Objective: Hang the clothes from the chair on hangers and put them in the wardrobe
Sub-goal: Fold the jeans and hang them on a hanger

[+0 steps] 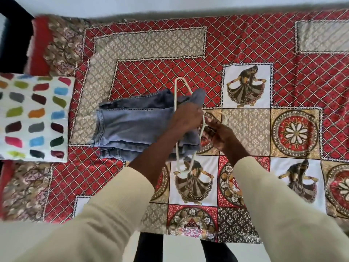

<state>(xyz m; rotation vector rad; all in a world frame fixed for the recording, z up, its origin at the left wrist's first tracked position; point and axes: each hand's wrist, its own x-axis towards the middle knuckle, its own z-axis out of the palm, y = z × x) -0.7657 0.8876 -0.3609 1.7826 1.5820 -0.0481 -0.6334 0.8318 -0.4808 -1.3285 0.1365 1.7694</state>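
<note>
1. The folded jeans [136, 125] lay on the patterned bedspread [245, 44], their long axis running left to right, with the waistband end toward the spotted pillow [34, 118] and the leg end under the hands

2. The white hanger [178, 148] crossed that leg end at right angles, one tip beyond the jeans on the far side, the other sticking out on the near side; denim appeared threaded through its frame

3. The left hand [186, 118] sat directly on the jeans, fingers curled around bunched denim just where the hanger crossed; it was the nearer hand to the cloth

4. The right hand [221, 133] lay just right of the jeans, fingers curled at the hanger's neck, seemingly pinching it, though blur hid the exact hold

5. The denim looked thick, faded blue and stiffly layered; the hanger looked thin, smooth and rigid, probably plastic

6. By my judgement, the next move depended on sliding the jeans along their own length across the hanger bar
</note>
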